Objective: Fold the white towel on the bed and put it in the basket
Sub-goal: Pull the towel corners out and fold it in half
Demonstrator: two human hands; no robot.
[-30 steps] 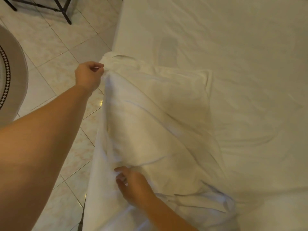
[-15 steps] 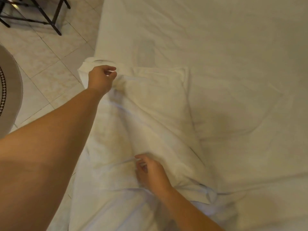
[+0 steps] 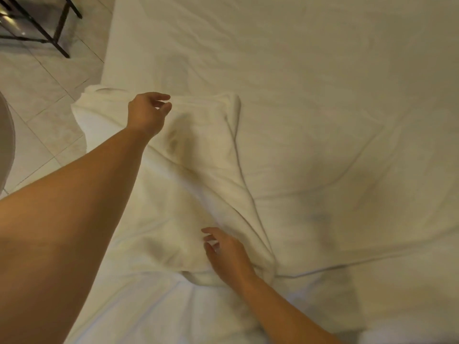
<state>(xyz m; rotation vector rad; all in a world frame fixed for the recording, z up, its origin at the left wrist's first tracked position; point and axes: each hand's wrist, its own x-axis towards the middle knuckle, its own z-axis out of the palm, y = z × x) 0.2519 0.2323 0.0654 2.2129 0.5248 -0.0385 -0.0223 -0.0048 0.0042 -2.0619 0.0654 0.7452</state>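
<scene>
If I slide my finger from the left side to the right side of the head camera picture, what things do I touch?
Pale tiled floor → rumpled white towel with both bare hands over it, left hand, right hand → plain white bed sheet.

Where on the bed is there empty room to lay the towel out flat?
The bare sheet of the bed right of the white towel and beyond its far edge is free. It is crowded at the bed's left edge, where the towel lies bunched under the left hand and right hand.
</scene>
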